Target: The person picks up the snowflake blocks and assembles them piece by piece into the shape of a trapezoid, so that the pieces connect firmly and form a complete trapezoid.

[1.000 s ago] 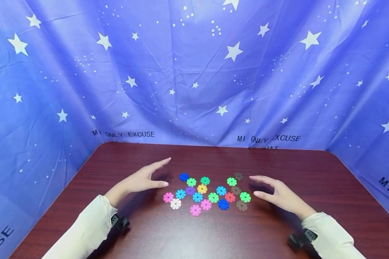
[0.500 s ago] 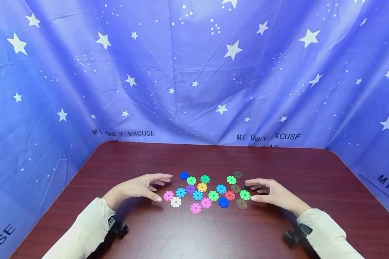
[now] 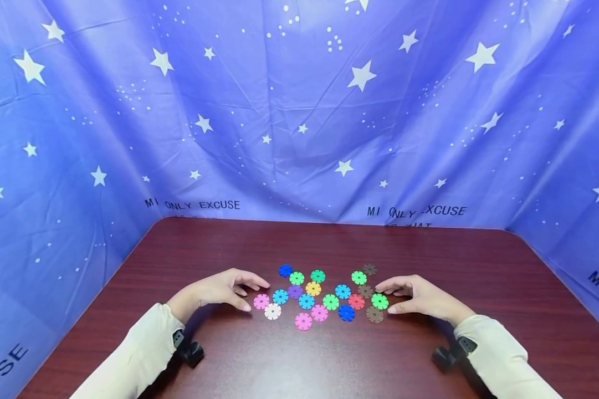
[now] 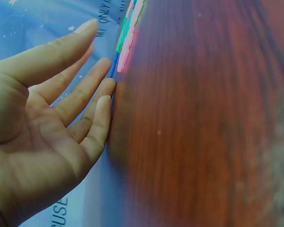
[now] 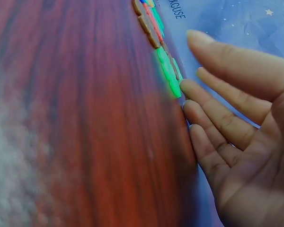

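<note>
Several notched plastic discs in many colours lie flat, spread across the middle of the table in the head view. My left hand (image 3: 221, 290) is at their left end with its fingers loosely bent. Its fingertips are close to a pink disc (image 3: 261, 305), and a white disc (image 3: 272, 315) lies just beyond the thumb. At the other end my right hand (image 3: 421, 297) has its thumb beside a bright green disc (image 3: 380, 305). Brown discs lie near it, one (image 3: 374, 318) in front and one (image 3: 365, 294) by the fingertips. Neither palm holds anything in the wrist views.
The dark red wooden table (image 3: 299, 366) has rounded far corners. A blue curtain (image 3: 299, 100) with white stars hangs behind it and along both sides. Black wrist cameras, left (image 3: 192, 353) and right (image 3: 445, 359), jut inward from the sleeves low over the tabletop.
Both hands have come down toward the table. The right hand has also moved inward, closer to the green disc, and the left fingers have dropped and bent more. The discs lie as before.
</note>
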The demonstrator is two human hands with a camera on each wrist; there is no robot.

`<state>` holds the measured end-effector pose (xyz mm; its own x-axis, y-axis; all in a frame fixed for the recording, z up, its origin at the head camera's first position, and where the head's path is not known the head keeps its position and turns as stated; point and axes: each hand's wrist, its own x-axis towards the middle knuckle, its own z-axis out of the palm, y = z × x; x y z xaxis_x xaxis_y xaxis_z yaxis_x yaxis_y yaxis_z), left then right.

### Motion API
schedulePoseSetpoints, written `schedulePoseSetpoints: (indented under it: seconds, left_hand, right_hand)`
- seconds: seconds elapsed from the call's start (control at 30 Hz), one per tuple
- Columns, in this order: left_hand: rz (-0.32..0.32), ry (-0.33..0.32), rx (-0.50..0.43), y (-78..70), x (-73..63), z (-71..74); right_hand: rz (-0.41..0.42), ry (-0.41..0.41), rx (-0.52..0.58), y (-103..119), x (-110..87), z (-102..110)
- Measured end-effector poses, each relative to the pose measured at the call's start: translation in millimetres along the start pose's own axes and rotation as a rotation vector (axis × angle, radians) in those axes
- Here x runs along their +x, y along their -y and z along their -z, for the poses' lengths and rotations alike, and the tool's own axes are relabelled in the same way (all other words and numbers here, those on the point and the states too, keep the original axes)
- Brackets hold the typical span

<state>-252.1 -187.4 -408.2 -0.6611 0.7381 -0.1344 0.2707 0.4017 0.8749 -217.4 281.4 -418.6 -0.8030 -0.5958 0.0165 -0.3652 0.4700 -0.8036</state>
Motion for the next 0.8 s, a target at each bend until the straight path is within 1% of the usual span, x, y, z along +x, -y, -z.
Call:
schedulePoseSetpoints:
  seconds: [0.1, 0.27, 0.43, 0.6, 0.67, 0.8]
  left_hand:
    - [-0.011, -0.005, 0.013, 3.2, 1.4, 0.1]
    - [-0.039, -0.018, 0.023, 7.2, 4.6, -0.3]
    - [-0.052, -0.039, 0.045, 9.3, 8.2, -1.3]
    - [-0.042, -0.065, 0.044, 10.1, 8.4, -2.7]
    - [-0.037, -0.064, 0.046, 10.7, 8.2, -3.3]
    - [-0.047, -0.052, 0.048, 11.8, 8.2, -4.1]
  right_hand:
    - [-0.007, -0.006, -0.004, -2, 1.0, 0]
    - [0.008, -0.048, 0.014, -7, 2.7, -3]
    - [0.017, -0.088, 0.029, -10, 2.3, -6]
    - [0.042, -0.117, -0.001, -11, 2.6, -7]
    - [0.066, -0.131, -0.016, -12, 3.4, -9]
    - [0.091, -0.163, -0.048, -14, 3.8, -12]
